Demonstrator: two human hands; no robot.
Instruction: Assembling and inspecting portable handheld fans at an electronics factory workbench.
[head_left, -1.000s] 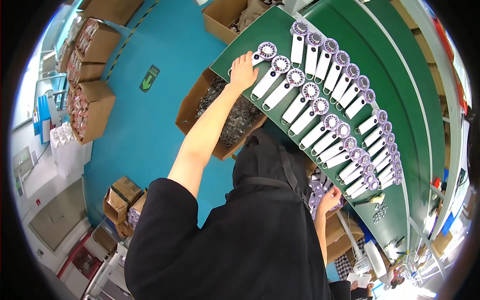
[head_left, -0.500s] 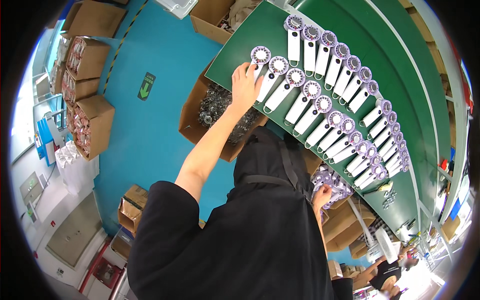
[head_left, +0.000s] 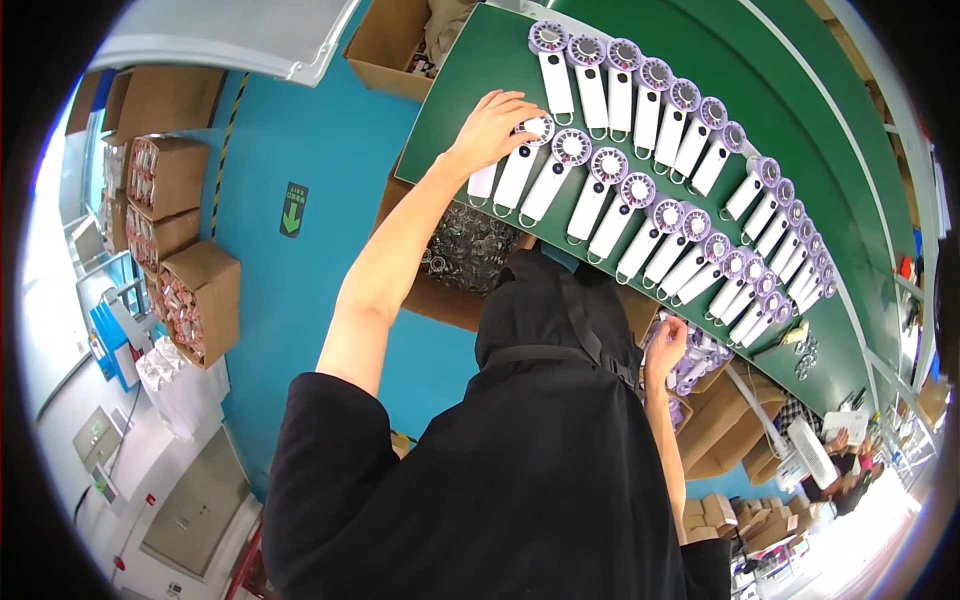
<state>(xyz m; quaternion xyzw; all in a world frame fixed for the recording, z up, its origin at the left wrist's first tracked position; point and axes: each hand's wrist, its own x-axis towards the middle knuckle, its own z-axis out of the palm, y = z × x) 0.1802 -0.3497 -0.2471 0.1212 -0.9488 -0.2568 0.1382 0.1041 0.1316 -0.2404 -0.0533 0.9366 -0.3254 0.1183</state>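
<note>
White handheld fans with round lilac heads lie in two long rows on the green table (head_left: 455,110). My left hand (head_left: 497,128) curves over the head of the leftmost fan (head_left: 481,182) in the near row, hiding that head. Its fingertips reach the head of the neighbouring fan (head_left: 516,175). Loosely bent, the fingers of my right hand (head_left: 664,352) are raised by the table's near edge. Beside it is a box of lilac fan parts (head_left: 703,362); nothing shows in that hand.
Under the table's left end stands a carton of dark, clear-looking parts (head_left: 470,248). Another carton (head_left: 378,50) is beyond it. Stacked cartons (head_left: 165,180) line the left side. A white standing fan (head_left: 808,450) is at the right, with other people (head_left: 850,480) farther off.
The view has shifted, so the rows sit differently. My left hand has moved from the leftmost fan's handle up over its head. My right hand is raised a little.
</note>
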